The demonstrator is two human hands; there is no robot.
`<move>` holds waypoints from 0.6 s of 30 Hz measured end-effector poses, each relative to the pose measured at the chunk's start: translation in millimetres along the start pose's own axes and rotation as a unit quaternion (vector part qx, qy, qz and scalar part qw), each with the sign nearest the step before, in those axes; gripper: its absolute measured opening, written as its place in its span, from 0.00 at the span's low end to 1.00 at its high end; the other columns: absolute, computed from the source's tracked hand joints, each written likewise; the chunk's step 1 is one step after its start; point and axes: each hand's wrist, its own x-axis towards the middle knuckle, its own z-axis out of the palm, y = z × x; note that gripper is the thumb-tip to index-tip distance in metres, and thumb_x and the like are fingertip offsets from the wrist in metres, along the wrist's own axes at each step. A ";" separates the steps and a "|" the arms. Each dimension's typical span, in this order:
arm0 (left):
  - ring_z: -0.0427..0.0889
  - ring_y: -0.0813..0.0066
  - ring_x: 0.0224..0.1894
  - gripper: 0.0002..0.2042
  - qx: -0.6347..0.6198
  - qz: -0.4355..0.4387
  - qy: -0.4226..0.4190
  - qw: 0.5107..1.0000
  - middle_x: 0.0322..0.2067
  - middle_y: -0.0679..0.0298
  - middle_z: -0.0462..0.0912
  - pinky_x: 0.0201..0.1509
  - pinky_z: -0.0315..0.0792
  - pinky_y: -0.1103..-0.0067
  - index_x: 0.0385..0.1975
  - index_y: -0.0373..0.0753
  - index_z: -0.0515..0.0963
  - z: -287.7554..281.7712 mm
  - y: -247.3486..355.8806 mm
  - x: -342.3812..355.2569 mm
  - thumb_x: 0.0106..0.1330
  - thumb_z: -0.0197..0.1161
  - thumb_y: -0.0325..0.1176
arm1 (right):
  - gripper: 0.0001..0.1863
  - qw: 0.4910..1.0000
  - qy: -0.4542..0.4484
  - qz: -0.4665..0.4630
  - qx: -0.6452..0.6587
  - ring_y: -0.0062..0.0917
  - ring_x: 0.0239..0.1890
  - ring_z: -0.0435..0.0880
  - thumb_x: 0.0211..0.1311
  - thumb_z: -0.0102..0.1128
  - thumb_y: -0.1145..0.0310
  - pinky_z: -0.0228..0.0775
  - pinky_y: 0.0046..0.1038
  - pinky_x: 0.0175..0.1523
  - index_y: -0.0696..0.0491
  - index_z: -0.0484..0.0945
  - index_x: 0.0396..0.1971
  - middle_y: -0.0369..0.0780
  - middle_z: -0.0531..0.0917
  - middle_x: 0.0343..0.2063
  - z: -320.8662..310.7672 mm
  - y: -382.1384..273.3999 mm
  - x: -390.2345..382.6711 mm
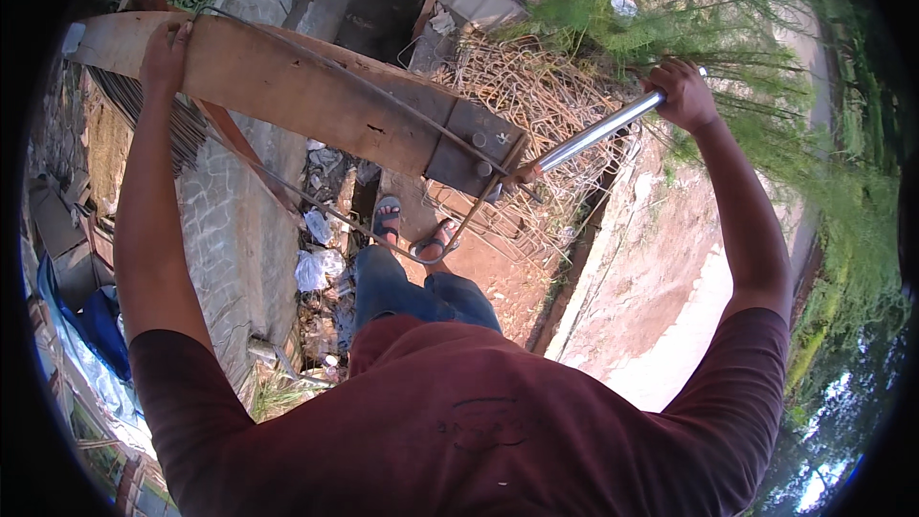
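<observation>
A long brown wooden plank slants from upper left to the middle. On its right end is a dark metal plate with round pegs. Over the plank runs a thin metal rod; a bent length of rod hangs below it, with a corner near my feet. My left hand is closed at the plank's left part; what its fingers pinch is hidden. Out to the right, my right hand is wrapped round a shiny metal pipe handle, whose rusty lower end meets the rod beside the pegs.
A heap of bent rods lies beyond the plate. Straight dark rods are bundled under the plank's left end. A low concrete wall stands left of litter. Feathery green branches hang at the right.
</observation>
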 end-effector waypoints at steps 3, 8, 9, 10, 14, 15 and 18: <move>0.74 0.55 0.52 0.26 -0.002 0.002 0.004 1.000 0.48 0.54 0.76 0.54 0.67 0.66 0.47 0.40 0.74 -4.0 -6.2 0.2 0.65 0.51 0.57 | 0.09 0.998 0.043 0.012 -0.032 0.34 0.29 0.76 0.52 0.61 0.68 0.65 0.36 0.38 0.49 0.70 0.19 0.37 0.74 0.19 -1.4 -12.0 -1.9; 0.74 0.54 0.52 0.25 0.017 0.008 0.017 1.000 0.47 0.54 0.76 0.54 0.65 0.65 0.46 0.40 0.75 -2.8 -2.4 4.9 0.65 0.51 0.58 | 0.08 0.969 -0.108 0.222 0.000 0.31 0.38 0.79 0.44 0.59 0.71 0.67 0.38 0.50 0.44 0.80 0.27 0.35 0.80 0.28 10.3 -51.3 -52.9; 0.73 0.54 0.52 0.25 -0.001 0.027 0.018 0.999 0.46 0.54 0.76 0.55 0.65 0.64 0.46 0.40 0.74 -0.8 -6.7 3.4 0.65 0.51 0.58 | 0.08 0.953 -0.084 0.290 -0.023 0.31 0.38 0.79 0.43 0.59 0.70 0.67 0.37 0.50 0.43 0.80 0.27 0.34 0.80 0.28 14.3 -68.8 -70.0; 0.73 0.54 0.52 0.25 -0.020 0.044 0.021 0.999 0.46 0.53 0.76 0.55 0.64 0.62 0.45 0.40 0.74 -0.6 -11.7 4.2 0.65 0.51 0.58 | 0.09 0.950 -0.046 0.309 -0.010 0.31 0.38 0.79 0.44 0.57 0.70 0.66 0.36 0.49 0.42 0.80 0.27 0.33 0.79 0.27 9.3 -86.3 -88.2; 0.70 0.58 0.55 0.24 -0.036 0.012 0.011 0.999 0.50 0.58 0.74 0.57 0.56 0.51 0.46 0.41 0.74 -1.9 5.3 0.6 0.65 0.50 0.57 | 0.08 0.891 -0.060 0.448 -0.042 0.38 0.30 0.78 0.55 0.57 0.68 0.64 0.38 0.39 0.50 0.72 0.18 0.41 0.79 0.21 -17.0 -184.0 -132.9; 0.70 0.59 0.55 0.24 -0.041 0.007 0.009 0.999 0.51 0.59 0.73 0.57 0.54 0.48 0.46 0.42 0.74 -1.7 3.4 0.6 0.65 0.50 0.57 | 0.05 0.867 -0.048 0.493 -0.052 0.37 0.31 0.78 0.53 0.57 0.69 0.64 0.38 0.40 0.50 0.74 0.20 0.41 0.80 0.22 -11.0 -214.4 -151.2; 0.70 0.60 0.56 0.23 -0.028 -0.019 0.016 0.999 0.51 0.60 0.73 0.56 0.51 0.45 0.46 0.42 0.74 -10.2 16.7 -12.5 0.66 0.50 0.56 | 0.05 0.773 0.000 0.634 0.002 0.38 0.29 0.77 0.50 0.57 0.71 0.62 0.40 0.39 0.51 0.73 0.19 0.42 0.79 0.20 -46.5 -340.1 -125.0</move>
